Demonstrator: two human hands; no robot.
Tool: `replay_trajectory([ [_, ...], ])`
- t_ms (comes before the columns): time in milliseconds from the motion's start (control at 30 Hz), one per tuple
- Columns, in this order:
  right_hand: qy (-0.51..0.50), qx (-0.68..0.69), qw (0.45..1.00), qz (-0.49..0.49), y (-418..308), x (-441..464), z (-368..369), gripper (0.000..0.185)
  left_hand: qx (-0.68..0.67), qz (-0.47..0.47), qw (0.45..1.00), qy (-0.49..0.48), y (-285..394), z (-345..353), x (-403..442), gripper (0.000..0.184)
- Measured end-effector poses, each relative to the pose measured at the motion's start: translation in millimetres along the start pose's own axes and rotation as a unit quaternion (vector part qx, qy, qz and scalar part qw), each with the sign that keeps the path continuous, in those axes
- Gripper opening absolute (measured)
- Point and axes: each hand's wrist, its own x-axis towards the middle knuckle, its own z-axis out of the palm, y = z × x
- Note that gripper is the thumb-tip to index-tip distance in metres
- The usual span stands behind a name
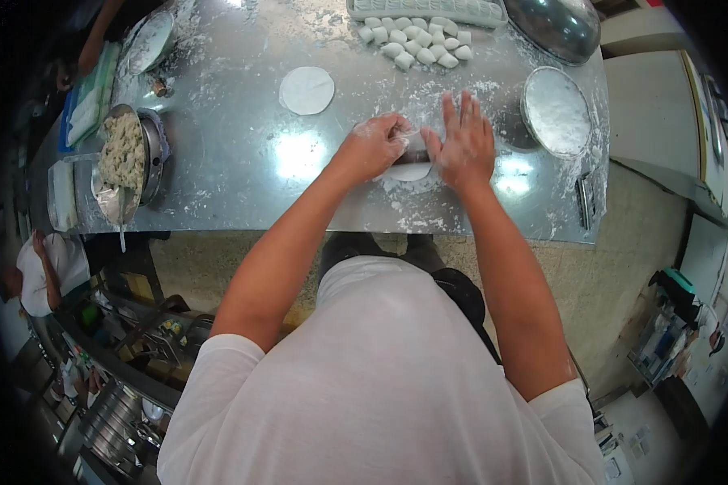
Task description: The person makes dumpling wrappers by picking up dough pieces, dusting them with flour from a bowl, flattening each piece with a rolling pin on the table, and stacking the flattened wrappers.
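Observation:
My left hand [378, 144] is closed, its fingers pinching the edge of a thin dough round [408, 172] on the floury steel table. A short dark rolling pin [416, 156] lies across this dough, partly covered by both hands. My right hand [464, 144] rests with its palm at the pin's right end, fingers stretched out and apart. White flour dusts both hands. Farther left lies a flat, rolled dough round [306, 90]. Beyond my hands sits a cluster of small dough pieces [416, 39].
At left stand a bowl of minced filling [123, 153] and a flour-dusted bowl [150, 44]. A flour bowl [556, 111] sits at right, near a metal tool [584, 200]. A tray of dough pieces [429, 10] and a large metal bowl [560, 28] stand at the back. Other people are at left.

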Motion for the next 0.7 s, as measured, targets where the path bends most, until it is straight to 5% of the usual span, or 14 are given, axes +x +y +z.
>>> replay_trajectory([
  [100,0.032,0.008,0.999,-0.012,-1.1,-10.7,-1.9,0.061,0.191,0.128,0.969,0.093,-8.5,7.2,-3.3,0.029],
  [200,-0.01,0.029,0.999,-0.022,4.9,-68.6,-5.7,0.056,0.242,0.167,0.95,0.103,-8.5,-1.0,-13.0,0.032],
  [267,0.004,0.045,0.999,-0.022,7.6,-89.4,-8.5,0.052,-0.002,-0.002,0.999,-0.047,10.4,-24.4,-23.5,0.031],
  [400,0.011,0.037,0.999,-0.014,5.9,-87.4,-6.3,0.05,-0.255,-0.033,0.966,0.024,-16.4,-80.7,-10.0,0.021],
  [567,0.017,0.026,0.999,-0.012,4.2,-85.2,-3.9,0.05,-0.119,-0.103,0.963,0.22,-77.4,-142.9,27.9,0.022],
  [700,0.006,0.026,1.0,-0.004,5.9,-85.9,-1.9,0.052,-0.142,-0.09,0.959,0.227,-74.5,-141.8,29.3,0.023],
])
